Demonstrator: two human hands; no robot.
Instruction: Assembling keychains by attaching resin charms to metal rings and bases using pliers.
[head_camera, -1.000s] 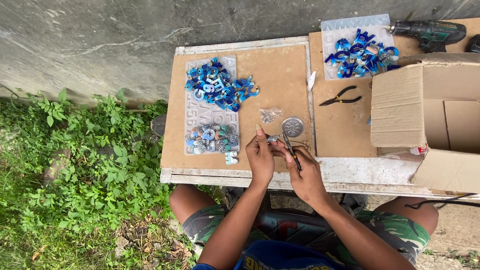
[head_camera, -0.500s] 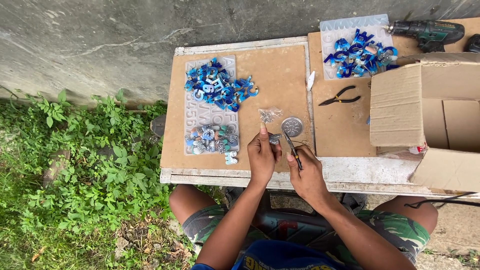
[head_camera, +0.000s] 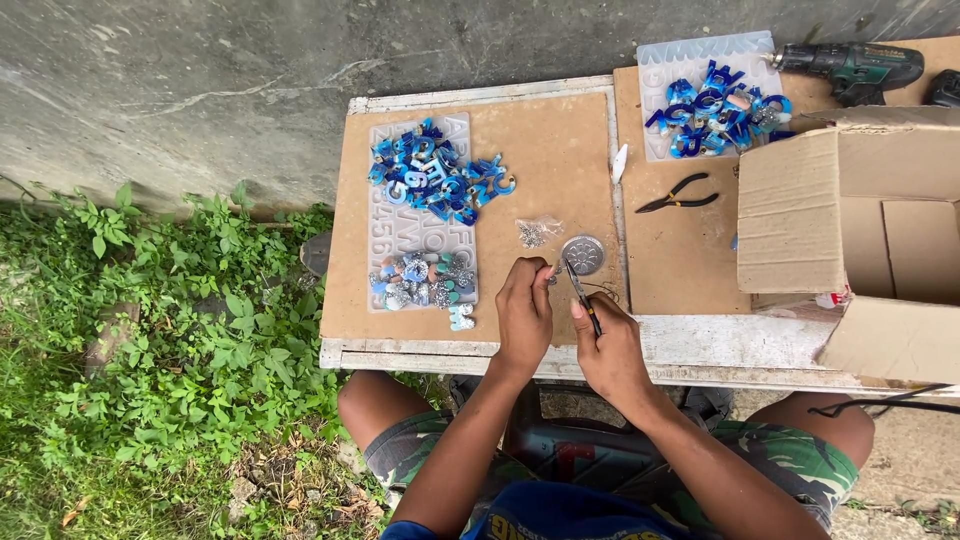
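Note:
My left hand pinches a very small piece near the board's front edge; what the piece is cannot be made out. My right hand grips small black-handled pliers, whose tip points at that piece. Just beyond the hands sit a round metal lid and a small clear bag of tiny metal parts. A pile of blue resin letters lies on a clear letter mould at the left. Several glittery pieces lie nearer me.
A second pile of blue letters rests on another mould at the back right. Black pliers, a green cordless drill and an open cardboard box occupy the right. Brown boards cover the white table. Weeds grow at the left.
Both hands stayed at the front of the board. The right hand tilted the pliers slightly toward the piece in the left hand.

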